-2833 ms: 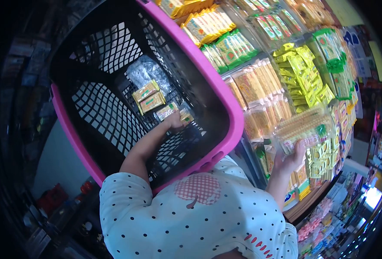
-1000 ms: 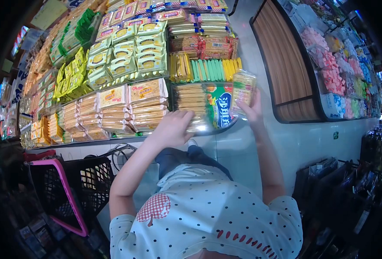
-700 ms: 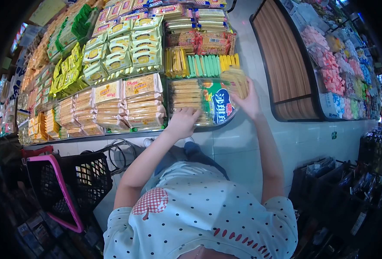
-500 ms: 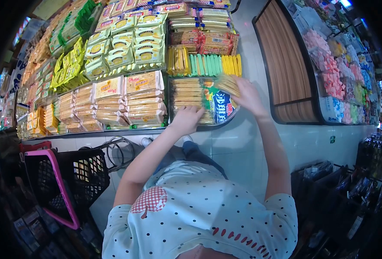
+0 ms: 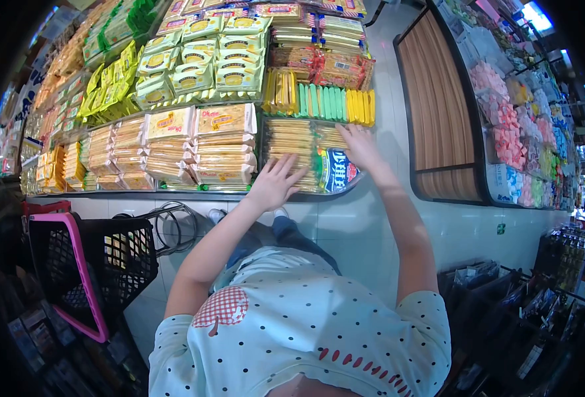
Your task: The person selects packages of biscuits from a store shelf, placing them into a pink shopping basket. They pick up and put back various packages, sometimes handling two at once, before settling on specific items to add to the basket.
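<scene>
A stack of thin, straw-coloured snack packets fills the left of the corner bin. My left hand lies over the front of that stack, fingers spread and grasping nothing. At the bin's right side, my right hand is curled round the outer end of a smaller bundle of the same packets. This bundle lies level beside the stack. Below it, a blue and green printed bag with white characters is partly covered. My right fingertips are partly hidden against the packets.
Yellow and mint-green packets stand behind the bin. Larger cracker packs are piled to the left. A black shopping basket with a pink handle is at lower left. A wood-slat display stand rises across the tiled aisle.
My right hand has lowered the bundle from a tilt into the bin, covering more of the printed bag. My left fingers have spread out. The view has shifted slightly.
</scene>
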`<move>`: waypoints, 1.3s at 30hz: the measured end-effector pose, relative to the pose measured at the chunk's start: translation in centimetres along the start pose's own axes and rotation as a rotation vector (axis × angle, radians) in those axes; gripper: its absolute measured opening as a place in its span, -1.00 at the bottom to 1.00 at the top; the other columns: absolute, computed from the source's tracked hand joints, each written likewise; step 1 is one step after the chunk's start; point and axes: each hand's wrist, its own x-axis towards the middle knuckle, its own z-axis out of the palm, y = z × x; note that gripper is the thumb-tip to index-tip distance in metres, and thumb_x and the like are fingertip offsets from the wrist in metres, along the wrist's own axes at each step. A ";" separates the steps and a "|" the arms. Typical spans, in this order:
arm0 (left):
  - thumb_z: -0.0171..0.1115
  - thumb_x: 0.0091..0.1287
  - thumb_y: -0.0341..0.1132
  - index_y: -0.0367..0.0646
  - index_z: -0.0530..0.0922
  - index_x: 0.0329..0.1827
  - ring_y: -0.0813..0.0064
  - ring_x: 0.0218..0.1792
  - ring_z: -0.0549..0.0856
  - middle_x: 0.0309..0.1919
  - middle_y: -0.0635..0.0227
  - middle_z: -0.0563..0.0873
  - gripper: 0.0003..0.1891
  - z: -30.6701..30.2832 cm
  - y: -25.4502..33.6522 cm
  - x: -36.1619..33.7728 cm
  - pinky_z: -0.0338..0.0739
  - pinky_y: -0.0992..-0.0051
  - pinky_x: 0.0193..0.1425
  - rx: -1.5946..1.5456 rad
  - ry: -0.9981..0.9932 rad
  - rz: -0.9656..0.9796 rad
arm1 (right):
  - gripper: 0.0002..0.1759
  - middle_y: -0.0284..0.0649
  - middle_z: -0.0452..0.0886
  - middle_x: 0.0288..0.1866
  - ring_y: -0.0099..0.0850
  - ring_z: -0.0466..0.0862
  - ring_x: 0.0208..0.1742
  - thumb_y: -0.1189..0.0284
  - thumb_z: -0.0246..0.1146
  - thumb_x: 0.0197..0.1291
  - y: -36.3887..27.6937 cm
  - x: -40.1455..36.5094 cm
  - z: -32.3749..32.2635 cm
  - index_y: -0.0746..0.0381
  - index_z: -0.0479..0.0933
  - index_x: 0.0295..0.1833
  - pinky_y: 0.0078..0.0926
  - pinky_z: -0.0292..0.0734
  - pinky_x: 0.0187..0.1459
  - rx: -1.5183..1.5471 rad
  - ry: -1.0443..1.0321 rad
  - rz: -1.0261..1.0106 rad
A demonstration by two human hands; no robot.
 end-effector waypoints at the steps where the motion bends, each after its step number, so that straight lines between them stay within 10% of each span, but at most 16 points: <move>1: 0.02 0.29 -0.06 0.23 0.13 0.40 0.17 0.36 0.19 0.37 0.11 0.15 -0.41 0.2 -0.2 -0.1 0.06 0.13 0.38 0.022 -0.023 -0.013 | -0.29 -0.13 0.45 -0.07 -0.21 0.44 0.07 0.54 0.27 -0.16 0.0 0.0 0.5 0.16 0.30 0.24 -0.20 0.29 0.06 0.000 0.052 -0.027; 13: 0.04 0.15 -0.37 -0.16 0.23 0.31 0.19 0.39 0.15 0.36 0.12 0.18 -0.42 -0.5 2.6 0.3 0.00 0.06 0.39 0.015 -0.026 0.006 | -0.19 -0.03 0.25 0.24 -0.12 0.24 0.29 0.46 0.39 -0.21 -1.8 -1.4 1.9 0.12 0.29 0.28 -0.08 0.12 0.25 -0.010 0.315 0.224; 39: 0.08 0.00 -0.50 -0.29 0.36 0.12 0.08 0.23 0.32 0.22 0.00 0.30 -0.49 0.4 4.0 -1.0 0.21 0.24 0.30 -0.269 0.043 0.033 | -0.27 0.00 0.43 0.02 -0.12 0.51 0.02 0.41 0.44 -0.16 -1.7 -2.0 2.8 0.29 0.36 0.21 -0.32 0.44 0.03 0.371 0.449 0.498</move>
